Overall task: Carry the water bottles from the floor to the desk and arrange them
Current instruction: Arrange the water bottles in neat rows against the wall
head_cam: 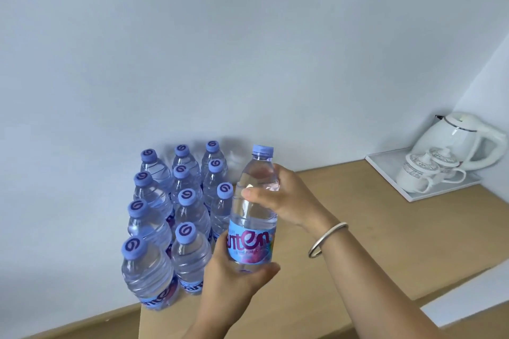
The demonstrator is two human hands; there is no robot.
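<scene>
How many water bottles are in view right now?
12. Eleven stand grouped in three rows on the desk by the wall; one bottle is gripped by both hands. None looks hidden.

Even, soft daylight, bright with a cool bluish cast on the wall (248,36). Faint shadows behind the bottles (176,201). No harsh glare. Wide-angle bend tilts the desk (385,228) edges. Slight softness overall, kettle (462,137) near blown-out.
</scene>
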